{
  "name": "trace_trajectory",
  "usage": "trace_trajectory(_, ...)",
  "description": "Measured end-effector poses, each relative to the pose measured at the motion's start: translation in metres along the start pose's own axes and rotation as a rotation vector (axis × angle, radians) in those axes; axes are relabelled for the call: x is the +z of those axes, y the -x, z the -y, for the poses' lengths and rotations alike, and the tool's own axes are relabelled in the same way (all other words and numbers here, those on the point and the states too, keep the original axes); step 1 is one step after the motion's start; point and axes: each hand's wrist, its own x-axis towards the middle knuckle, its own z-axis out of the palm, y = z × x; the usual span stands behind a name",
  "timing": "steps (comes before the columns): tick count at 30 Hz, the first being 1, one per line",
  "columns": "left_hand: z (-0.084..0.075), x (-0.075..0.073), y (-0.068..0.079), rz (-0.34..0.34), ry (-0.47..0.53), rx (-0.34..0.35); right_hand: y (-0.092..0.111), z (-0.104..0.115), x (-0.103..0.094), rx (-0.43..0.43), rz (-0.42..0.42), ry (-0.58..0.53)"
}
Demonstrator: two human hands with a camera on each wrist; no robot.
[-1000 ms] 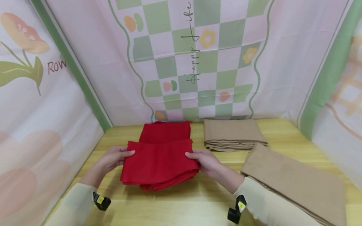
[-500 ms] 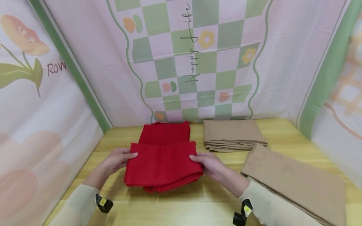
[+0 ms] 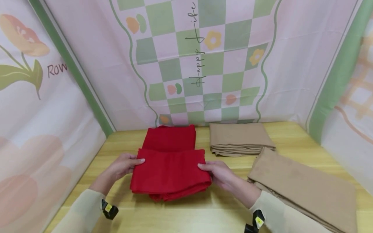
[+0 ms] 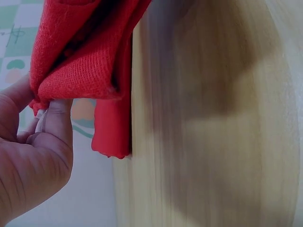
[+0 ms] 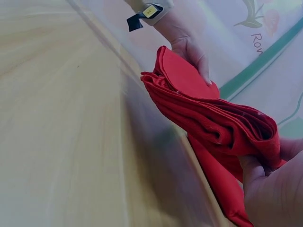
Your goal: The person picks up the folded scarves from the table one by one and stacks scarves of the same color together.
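A folded red cloth (image 3: 172, 171) is held up off the table between both hands. My left hand (image 3: 123, 165) pinches its left edge, thumb on top and fingers beneath. At the opposite edge my right hand (image 3: 220, 173) grips it the same way. The right wrist view shows several folded layers along the side of the held cloth (image 5: 213, 120). Behind it a second folded red cloth (image 3: 170, 137) lies flat on the table, partly hidden by the held one.
A folded tan cloth stack (image 3: 240, 136) lies at the back right of the wooden table (image 3: 186, 216). Another folded tan cloth (image 3: 306, 186) lies at the right, partly under the right sleeve (image 3: 285, 210). Printed fabric walls (image 3: 96, 48) enclose the back and sides.
Both hands have moved the held red cloth slightly to the right and toward me. The lying red cloth and tan cloths have stayed in place.
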Motion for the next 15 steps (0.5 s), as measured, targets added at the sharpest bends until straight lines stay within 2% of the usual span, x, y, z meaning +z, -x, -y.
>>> trace_trajectory(15,0.007,0.0026,-0.0087,-0.001,-0.024,-0.03,0.0016,-0.0103,-0.003,0.024,0.01,0.012)
